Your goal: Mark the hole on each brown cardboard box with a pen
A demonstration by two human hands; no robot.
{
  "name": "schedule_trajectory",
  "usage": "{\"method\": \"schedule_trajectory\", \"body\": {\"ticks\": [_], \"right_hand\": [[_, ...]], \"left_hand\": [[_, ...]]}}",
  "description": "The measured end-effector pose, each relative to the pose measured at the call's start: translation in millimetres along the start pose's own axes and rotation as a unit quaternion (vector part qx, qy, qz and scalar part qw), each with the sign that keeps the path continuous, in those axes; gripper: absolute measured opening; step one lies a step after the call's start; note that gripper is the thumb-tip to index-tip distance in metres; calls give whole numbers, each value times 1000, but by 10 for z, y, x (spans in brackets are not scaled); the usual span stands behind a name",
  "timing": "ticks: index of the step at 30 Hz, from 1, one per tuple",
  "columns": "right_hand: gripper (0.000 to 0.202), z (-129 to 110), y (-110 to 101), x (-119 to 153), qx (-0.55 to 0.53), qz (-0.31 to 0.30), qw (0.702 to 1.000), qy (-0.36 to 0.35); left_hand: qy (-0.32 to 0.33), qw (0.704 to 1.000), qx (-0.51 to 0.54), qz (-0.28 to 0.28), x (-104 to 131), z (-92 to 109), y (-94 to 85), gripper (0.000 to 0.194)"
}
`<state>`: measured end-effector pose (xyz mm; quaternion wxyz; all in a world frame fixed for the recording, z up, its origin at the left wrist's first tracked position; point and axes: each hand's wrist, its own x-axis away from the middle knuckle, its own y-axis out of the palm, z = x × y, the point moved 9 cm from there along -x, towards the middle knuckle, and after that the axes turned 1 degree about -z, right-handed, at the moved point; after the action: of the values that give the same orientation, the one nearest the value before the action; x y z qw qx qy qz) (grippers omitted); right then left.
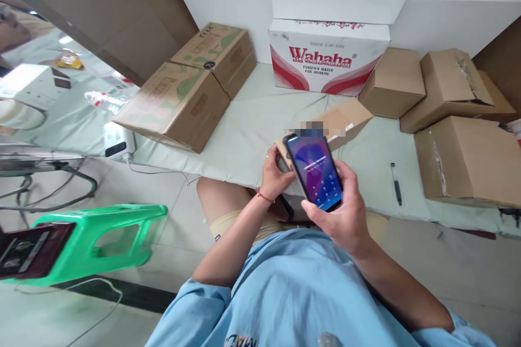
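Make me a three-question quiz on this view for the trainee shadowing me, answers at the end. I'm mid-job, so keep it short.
1. Multiple choice: what does the person's right hand hold?
A) a slim black pen
B) a dark rectangular smartphone with a lit screen
C) a green plastic stool

2. True or false: a thin red bracelet circles the wrist of the left hand.

3. Fill in the blank: the large red brand word on the front of the white cardboard box with red swooshes reads "____".

Key: 1. B; 2. True; 3. Wahaha
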<state>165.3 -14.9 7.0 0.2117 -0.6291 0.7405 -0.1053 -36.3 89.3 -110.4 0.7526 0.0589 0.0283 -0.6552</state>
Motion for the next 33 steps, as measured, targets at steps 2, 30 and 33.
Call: {"method": "schedule_trajectory", "body": {"ticks": [2, 30, 33], "right_hand": [[93, 199, -227, -14, -6, 46, 998, 38], [77, 1471, -844, -325, 374, 0, 918, 136], [72, 1485, -862, -283, 365, -33, 923, 116]], "left_hand": [[-22, 999, 30, 34, 37, 30, -90, 81], [-227, 910, 229, 261, -1190, 79, -1153, 45], [-247, 913, 201, 256, -1406, 60, -1154, 49]]}}
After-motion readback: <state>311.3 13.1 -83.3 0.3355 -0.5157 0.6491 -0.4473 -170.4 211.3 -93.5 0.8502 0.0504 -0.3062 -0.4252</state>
